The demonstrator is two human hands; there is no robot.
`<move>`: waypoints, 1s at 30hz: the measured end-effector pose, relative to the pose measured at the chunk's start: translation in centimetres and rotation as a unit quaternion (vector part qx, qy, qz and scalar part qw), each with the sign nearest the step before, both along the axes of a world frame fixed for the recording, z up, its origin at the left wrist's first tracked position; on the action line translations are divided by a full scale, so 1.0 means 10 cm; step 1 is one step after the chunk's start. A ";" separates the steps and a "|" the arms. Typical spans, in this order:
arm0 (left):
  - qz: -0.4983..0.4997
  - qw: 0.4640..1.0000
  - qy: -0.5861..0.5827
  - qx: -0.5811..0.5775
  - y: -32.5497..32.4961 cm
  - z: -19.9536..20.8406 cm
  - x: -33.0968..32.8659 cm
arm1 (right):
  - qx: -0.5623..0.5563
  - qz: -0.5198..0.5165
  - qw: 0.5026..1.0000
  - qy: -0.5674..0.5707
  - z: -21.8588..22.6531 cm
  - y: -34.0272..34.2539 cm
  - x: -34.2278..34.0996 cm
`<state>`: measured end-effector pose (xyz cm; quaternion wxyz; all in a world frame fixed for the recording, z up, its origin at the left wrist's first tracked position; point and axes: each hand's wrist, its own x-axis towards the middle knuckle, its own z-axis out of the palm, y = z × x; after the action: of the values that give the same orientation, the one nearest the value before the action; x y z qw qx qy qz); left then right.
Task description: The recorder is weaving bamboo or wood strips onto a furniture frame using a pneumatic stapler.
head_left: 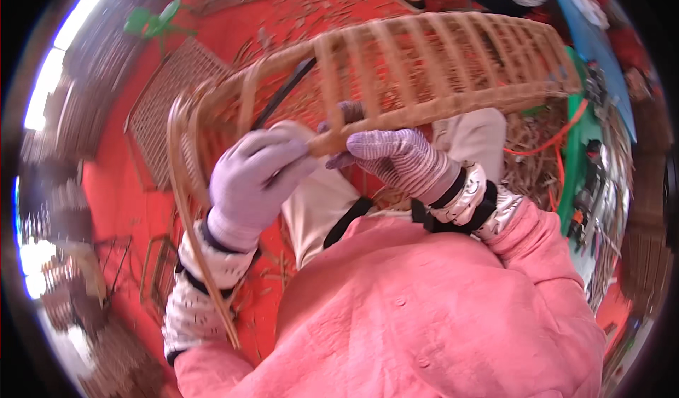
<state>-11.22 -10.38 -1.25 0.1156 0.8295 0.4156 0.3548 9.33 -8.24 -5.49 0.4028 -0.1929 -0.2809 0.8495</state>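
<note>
A long, tan rattan frame [438, 109] with many slats running across it lies over my lap, slanting up to the right. My left hand [258, 175], in a pale lavender glove, is closed at the near rail, its fingers bent over the rail's left part. My right hand [403, 161], in a striped purple glove, grips the same rail just to the right. Its thumb lies along the top, and some fingers show behind and below. From the frame's left end a long cane strip [201, 260] curves down past my left forearm. What lies inside my left palm is hidden.
A woven rattan panel [173, 104] leans at the left near a green stool [157, 24]. Cane scraps litter the red floor [117, 200]. To the right are an orange cord [541, 149], a green board [574, 164] and tools [583, 207]. Another person's shoe [408, 0] shows at the top.
</note>
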 end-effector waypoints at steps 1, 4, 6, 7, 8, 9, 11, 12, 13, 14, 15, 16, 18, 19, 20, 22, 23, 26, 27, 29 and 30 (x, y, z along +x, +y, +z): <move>0.006 1.000 0.013 0.006 -0.03 0.02 -0.03 | 0.011 -0.021 1.000 -0.011 -0.01 0.02 0.09; 0.047 0.999 -0.017 0.000 -0.07 -0.08 0.05 | -0.070 -0.195 0.971 0.120 -0.10 0.08 0.50; 0.095 0.994 -0.022 -0.039 -0.08 -0.07 0.06 | -0.075 -0.255 0.961 0.081 0.08 0.05 0.61; 0.078 0.997 0.015 0.010 -0.04 -0.03 0.05 | -0.094 -0.293 0.950 0.050 0.18 0.06 0.62; 0.063 0.993 0.048 0.093 -0.05 -0.05 0.05 | -0.115 -0.275 0.951 0.084 0.09 0.12 0.64; 0.053 0.980 0.081 0.176 -0.05 -0.10 0.03 | -0.110 -0.267 0.953 0.097 0.10 0.10 0.63; 0.026 0.985 0.051 0.161 -0.02 -0.13 0.02 | -0.085 -0.244 0.960 0.110 0.00 0.14 0.67; 0.026 0.985 0.056 0.159 0.02 -0.13 0.06 | -0.085 -0.230 0.963 0.112 -0.01 0.15 0.74; 0.011 0.985 0.052 0.163 0.08 -0.14 0.13 | -0.079 -0.245 0.960 0.113 -0.01 0.15 0.81; 0.004 0.987 0.046 0.157 0.15 -0.17 0.18 | -0.094 -0.257 0.957 0.096 -0.01 0.16 0.88; -0.004 0.988 0.040 0.150 0.21 -0.17 0.25 | -0.109 -0.269 0.954 0.080 0.01 0.15 0.95; -0.019 0.988 0.035 0.152 0.28 -0.17 0.30 | -0.102 -0.287 0.950 0.070 0.02 0.12 1.02; -0.056 0.987 0.029 0.147 0.39 -0.18 0.43 | -0.107 -0.307 0.943 0.075 -0.05 0.08 1.16; -0.069 0.986 0.021 0.147 0.46 -0.18 0.48 | -0.115 -0.311 0.940 0.081 -0.07 0.05 1.23; -0.083 0.986 0.022 0.144 0.53 -0.18 0.47 | -0.101 -0.307 0.943 0.077 0.01 0.00 1.27; -0.106 0.984 0.019 0.142 0.68 -0.21 0.47 | -0.077 -0.272 0.959 -0.025 0.19 -0.12 1.46; -0.106 0.985 0.010 0.137 0.76 -0.21 0.49 | -0.053 -0.225 0.965 -0.123 0.26 -0.20 1.61; -0.098 0.991 -0.005 0.090 1.01 -0.18 0.47 | 0.043 -0.241 0.894 -0.375 0.38 -0.35 2.30; -0.100 0.992 -0.020 0.071 1.09 -0.17 0.44 | 0.042 -0.302 0.832 -0.464 0.40 -0.39 2.55; -0.098 0.995 -0.026 0.022 1.16 -0.18 0.37 | 0.142 -0.348 0.484 -0.790 0.28 -0.43 3.19; -0.088 0.996 -0.020 0.003 1.19 -0.17 0.36 | 0.102 -0.324 0.323 -0.883 0.29 -0.53 3.42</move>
<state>-7.65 1.47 -2.91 0.1524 0.8561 0.3374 0.3606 43.54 -13.57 -2.61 0.1772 -0.8627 -0.4704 -0.0550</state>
